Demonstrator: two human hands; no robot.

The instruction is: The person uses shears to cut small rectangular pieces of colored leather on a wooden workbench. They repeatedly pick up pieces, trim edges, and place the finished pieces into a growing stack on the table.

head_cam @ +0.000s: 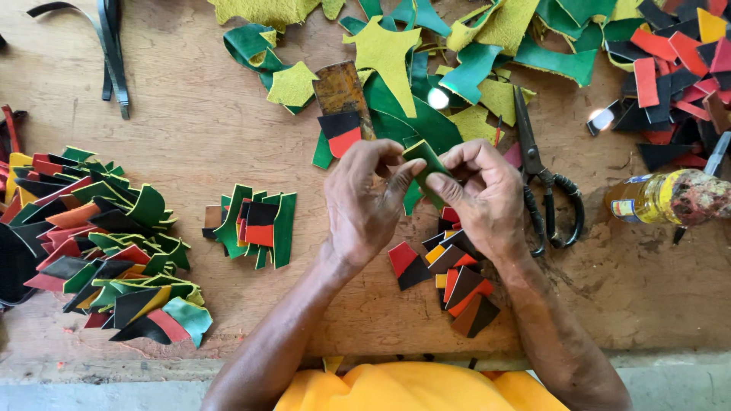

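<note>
Looking down from the bottom edge: an orange-yellow garment (415, 388) fills the lower centre, both forearms reaching up over a pale ledge onto a worn, scuffed brown wooden worktable (190, 122). No walls or room visible; the tabletop takes up the frame.

Lower centre, just under the right wrist: a small pile of flat leather pieces in black, red, orange and brown (457, 278), overlapping loosely. Left of the forearms, a short stack of green, black and red cut pieces (255, 224). Far left, a large heap of the same tri-colour cut pieces (106, 247), spilling toward the table edge.

Centre of frame: left hand (365, 202) and right hand (483, 194) meet, fingers curled, both pinching a small narrow green leather strip (426, 164) between thumbs and fingertips. Strip is held above the table, tilted, one end poking up between the hands; surface dull green, edges cleanly cut. Lower part hidden by fingers.

Just right of the right hand: black-handled scissors (544, 190) lying flat, blades pointing up-frame. Right edge: a yellowish glue bottle with a crusted cap (662, 198), on its side.

Upper centre: a rusty flat metal piece (343, 87) among loose green and yellow leather offcuts (426, 68). Upper right: scattered red and black scraps (670, 61). Upper left: dark straps (110, 46).
</note>
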